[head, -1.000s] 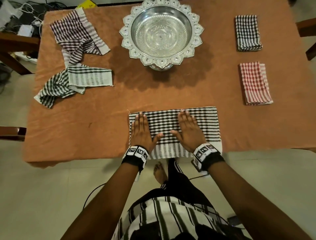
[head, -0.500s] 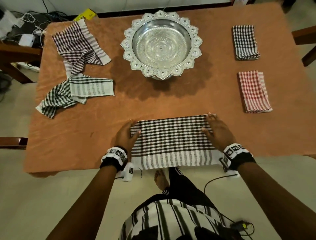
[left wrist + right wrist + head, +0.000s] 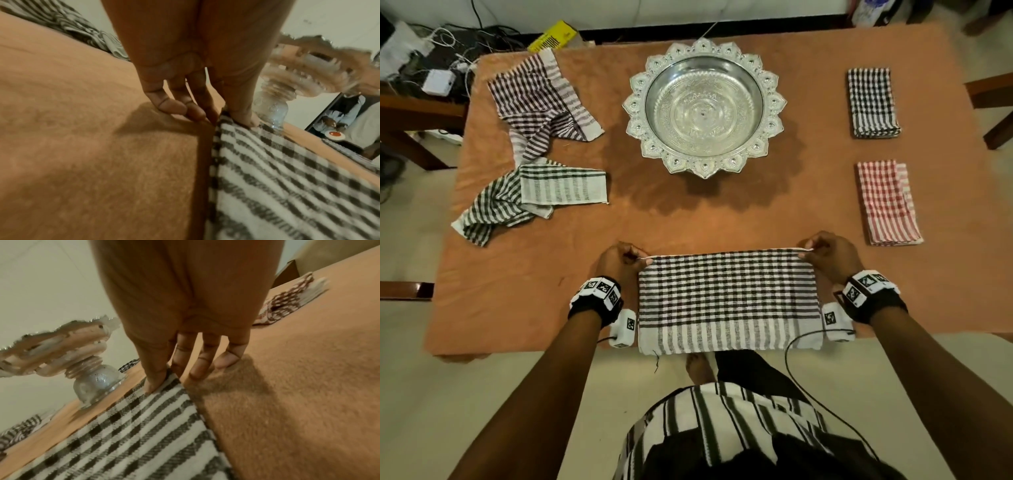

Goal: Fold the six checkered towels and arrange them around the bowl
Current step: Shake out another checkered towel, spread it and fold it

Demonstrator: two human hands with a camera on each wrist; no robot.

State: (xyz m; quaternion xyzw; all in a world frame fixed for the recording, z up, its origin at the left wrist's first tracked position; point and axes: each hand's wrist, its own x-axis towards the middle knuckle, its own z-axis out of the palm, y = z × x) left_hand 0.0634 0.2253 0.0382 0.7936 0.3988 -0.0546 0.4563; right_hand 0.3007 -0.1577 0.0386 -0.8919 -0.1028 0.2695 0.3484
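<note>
Head view: my left hand [image 3: 619, 262] and right hand [image 3: 827, 255] pinch the towel's [image 3: 727, 301] far corners.
Tip: bring both corners near together, edges matched.

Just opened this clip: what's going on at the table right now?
A person is folding towels. The left hand and right hand each pinch a far corner of the black checkered towel at the near table edge. Two folded towels, one black and one red, lie right of the silver bowl. Two crumpled towels, a maroon one and a dark green one, wait on its left.
</note>
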